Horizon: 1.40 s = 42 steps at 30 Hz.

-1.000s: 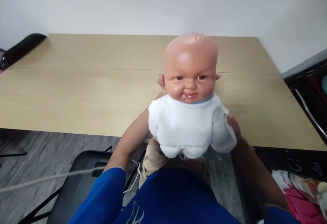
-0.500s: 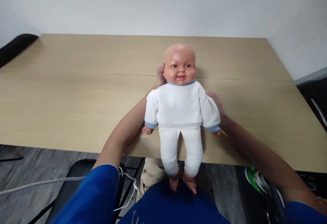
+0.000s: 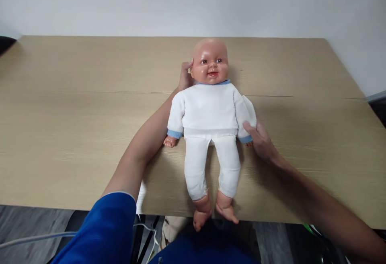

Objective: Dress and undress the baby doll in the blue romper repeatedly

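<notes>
A baby doll (image 3: 211, 119) in a white jumper and white leggings lies face up on the wooden table (image 3: 75, 107), its bare feet at the table's near edge. My left hand (image 3: 184, 77) reaches under the doll's head and neck, fingers curled against the side of the head. My right hand (image 3: 258, 139) holds the doll's sleeved arm near the blue cuff, thumb on top of the white sleeve.
A white wall rises behind the table. Below the near edge I see my blue top (image 3: 102, 232), a white cable (image 3: 36, 238), a dark chair and grey floor. Dark furniture shows at the far right edge (image 3: 380, 107).
The doll went from held upright in front of me to lying flat on the table, further from me. My right hand slid from the shoulder down to the sleeve cuff.
</notes>
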Motion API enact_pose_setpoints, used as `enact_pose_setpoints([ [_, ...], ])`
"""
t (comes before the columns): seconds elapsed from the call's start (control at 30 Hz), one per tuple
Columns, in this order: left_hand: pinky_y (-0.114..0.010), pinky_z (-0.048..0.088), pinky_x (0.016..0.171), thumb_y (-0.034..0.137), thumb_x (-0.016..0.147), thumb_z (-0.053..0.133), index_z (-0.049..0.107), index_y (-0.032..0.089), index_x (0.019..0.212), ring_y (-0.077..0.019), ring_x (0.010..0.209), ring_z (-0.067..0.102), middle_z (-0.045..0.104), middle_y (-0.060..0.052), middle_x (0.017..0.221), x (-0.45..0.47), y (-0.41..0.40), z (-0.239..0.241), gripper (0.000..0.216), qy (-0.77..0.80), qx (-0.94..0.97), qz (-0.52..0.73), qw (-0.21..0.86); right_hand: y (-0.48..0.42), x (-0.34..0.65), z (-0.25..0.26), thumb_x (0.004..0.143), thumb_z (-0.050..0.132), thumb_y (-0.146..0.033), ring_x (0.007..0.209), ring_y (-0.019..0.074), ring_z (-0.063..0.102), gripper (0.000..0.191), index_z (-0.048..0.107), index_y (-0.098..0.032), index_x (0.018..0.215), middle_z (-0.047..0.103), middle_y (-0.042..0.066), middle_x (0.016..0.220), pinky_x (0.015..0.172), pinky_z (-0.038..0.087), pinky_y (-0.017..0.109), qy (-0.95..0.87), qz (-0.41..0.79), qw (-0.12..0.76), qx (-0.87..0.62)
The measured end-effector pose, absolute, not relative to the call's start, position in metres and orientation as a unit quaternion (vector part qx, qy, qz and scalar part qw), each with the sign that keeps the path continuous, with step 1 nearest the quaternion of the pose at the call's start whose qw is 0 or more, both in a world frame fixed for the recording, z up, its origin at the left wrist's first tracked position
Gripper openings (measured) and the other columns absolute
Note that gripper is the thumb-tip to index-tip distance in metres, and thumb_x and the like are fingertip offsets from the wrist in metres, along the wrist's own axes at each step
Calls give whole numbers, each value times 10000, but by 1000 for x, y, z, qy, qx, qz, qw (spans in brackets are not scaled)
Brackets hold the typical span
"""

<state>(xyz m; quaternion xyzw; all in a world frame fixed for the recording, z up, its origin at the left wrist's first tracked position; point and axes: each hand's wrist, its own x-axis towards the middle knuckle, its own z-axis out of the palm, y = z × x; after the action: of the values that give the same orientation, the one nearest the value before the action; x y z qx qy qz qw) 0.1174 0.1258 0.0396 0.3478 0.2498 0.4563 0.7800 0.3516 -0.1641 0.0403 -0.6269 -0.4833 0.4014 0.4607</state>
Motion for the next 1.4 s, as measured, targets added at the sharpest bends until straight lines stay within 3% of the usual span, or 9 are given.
enact_pose_setpoints([
  [0.17,-635,156,1678,684,1280,144,765,298,1605,-346,1896,467,981,4,1363,110,118,55,800,222,330,392,830,-164,362,33,1146,656,-858,1185,427,793,590,761,-281,1202,868,171,1218,1145,639,646,-600,223,386,-664],
  [0.27,-691,34,1675,724,1298,141,749,317,1578,-380,1898,438,972,7,1406,110,118,59,783,221,336,375,835,-163,363,29,1166,602,-877,1084,388,745,602,725,-288,1146,813,129,1097,1049,628,582,-614,193,378,-666],
  [0.37,-725,84,1670,722,1306,171,759,276,1587,-418,1876,489,967,-18,1431,111,117,59,790,229,339,362,838,-163,362,28,1168,587,-875,1074,379,723,601,700,-286,1130,791,123,1091,1025,612,560,-614,188,374,-670],
  [0.47,-698,244,1658,694,1307,228,779,254,1604,-420,1861,544,960,-42,1453,112,116,57,765,226,349,363,834,-164,361,31,1170,596,-838,1110,395,725,560,674,-286,1124,791,142,1137,1072,598,586,-611,200,371,-670],
  [0.57,-680,434,1586,768,1252,465,792,222,1628,-461,1832,598,946,-89,1484,114,117,55,739,227,384,391,805,-165,362,34,1186,584,-814,1134,399,737,539,679,-285,1148,780,134,1151,1094,587,586,-617,206,367,-665],
  [0.67,-648,524,1531,819,1179,617,792,205,1643,-489,1777,659,931,-114,1518,114,118,52,789,241,408,410,779,-165,365,33,1197,567,-818,1092,381,734,547,687,-288,1130,777,114,1107,1046,591,554,-627,202,355,-664],
  [0.9,-611,540,1533,774,1173,694,838,230,1557,-448,1732,716,938,-102,1503,112,123,41,681,224,406,395,793,-165,369,29,1171,565,-914,1078,385,729,647,710,-283,1154,814,134,1128,1027,596,549,-633,197,361,-656],
  [1.23,-582,507,1562,691,1160,760,879,232,1439,-446,1773,676,941,-104,1491,112,119,39,550,231,416,400,783,-166,368,36,1201,585,-808,1080,398,749,551,721,-277,1155,802,141,1118,1052,622,598,-641,200,349,-654],
  [1.4,-593,514,1556,661,1179,734,864,253,1488,-455,1797,646,929,-75,1529,112,119,40,528,236,419,393,784,-167,368,36,1216,579,-809,1113,408,757,563,733,-268,1192,818,156,1166,1072,609,601,-643,201,356,-648],
])
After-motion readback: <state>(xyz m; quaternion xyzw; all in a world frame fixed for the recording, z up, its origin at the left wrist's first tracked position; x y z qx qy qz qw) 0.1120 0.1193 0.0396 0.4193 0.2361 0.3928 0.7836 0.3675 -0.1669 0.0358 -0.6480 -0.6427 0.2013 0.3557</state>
